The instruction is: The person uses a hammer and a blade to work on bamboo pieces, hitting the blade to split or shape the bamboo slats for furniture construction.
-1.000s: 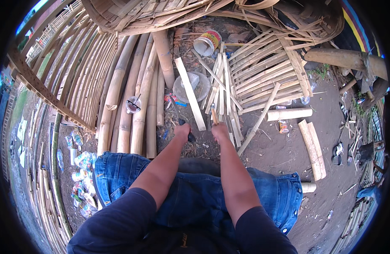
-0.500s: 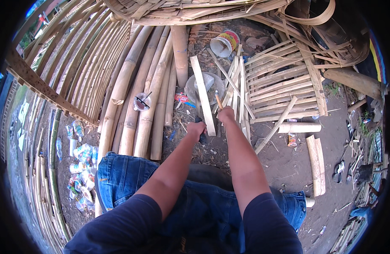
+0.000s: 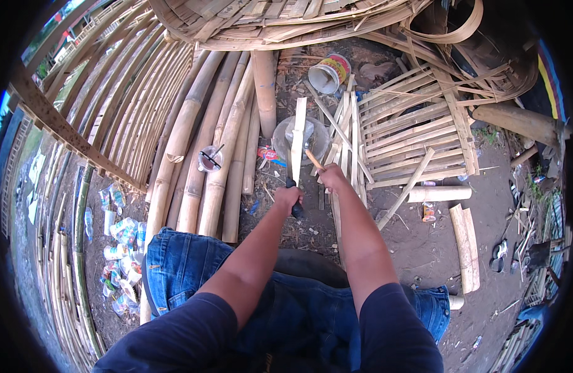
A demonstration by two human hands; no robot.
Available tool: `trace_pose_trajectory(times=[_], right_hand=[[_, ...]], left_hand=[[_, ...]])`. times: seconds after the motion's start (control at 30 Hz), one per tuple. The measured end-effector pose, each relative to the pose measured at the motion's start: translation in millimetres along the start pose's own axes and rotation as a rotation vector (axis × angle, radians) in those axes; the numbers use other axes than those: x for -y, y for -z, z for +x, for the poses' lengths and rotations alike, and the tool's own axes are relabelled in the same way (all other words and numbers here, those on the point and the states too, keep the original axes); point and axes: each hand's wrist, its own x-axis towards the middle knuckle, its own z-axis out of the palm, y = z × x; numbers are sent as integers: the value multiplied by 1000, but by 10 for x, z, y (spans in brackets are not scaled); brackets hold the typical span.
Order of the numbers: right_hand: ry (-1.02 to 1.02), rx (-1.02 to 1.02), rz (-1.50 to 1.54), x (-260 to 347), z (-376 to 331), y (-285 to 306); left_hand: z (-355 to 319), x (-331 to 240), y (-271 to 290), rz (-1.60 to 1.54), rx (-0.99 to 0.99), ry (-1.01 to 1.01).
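Note:
My left hand (image 3: 289, 198) is closed round the black handle (image 3: 297, 211) of what looks like a large knife; its narrow grey blade lies along the left side of a pale bamboo slat (image 3: 297, 133). My right hand (image 3: 330, 176) grips a hammer (image 3: 314, 159) by its wooden handle, the head close to the slat's right edge. Whether the hammer touches the slat or blade I cannot tell. Beneath the slat is a round grey block or basin (image 3: 320, 140) with a clear plastic piece (image 3: 307, 132) on it.
Long bamboo poles (image 3: 192, 124) lie to the left, beside a plastic cup (image 3: 209, 159). Slats (image 3: 353, 118) and a slatted bamboo panel (image 3: 417, 127) lie to the right, with a bucket (image 3: 329, 74) behind. Plastic litter (image 3: 123, 248) lies at far left; a woven bamboo piece (image 3: 274, 31) overhangs the far side.
The slat has swung from leaning left to nearly upright in view. The hammer head has come down and left towards it, and my left hand has moved slightly nearer.

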Motion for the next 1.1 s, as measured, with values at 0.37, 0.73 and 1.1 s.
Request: trace_pose_trajectory(times=[0.37, 0.73, 1.1], right_hand=[[31, 76, 285, 165, -742, 387], [-12, -12, 301, 111, -1372, 727], [254, -175, 505, -304, -1183, -66]], left_hand=[[-627, -325, -233, 195, 50, -113], [-1865, -1661, 267, 395, 331, -22], [-2012, -1206, 1024, 246, 249, -11]])
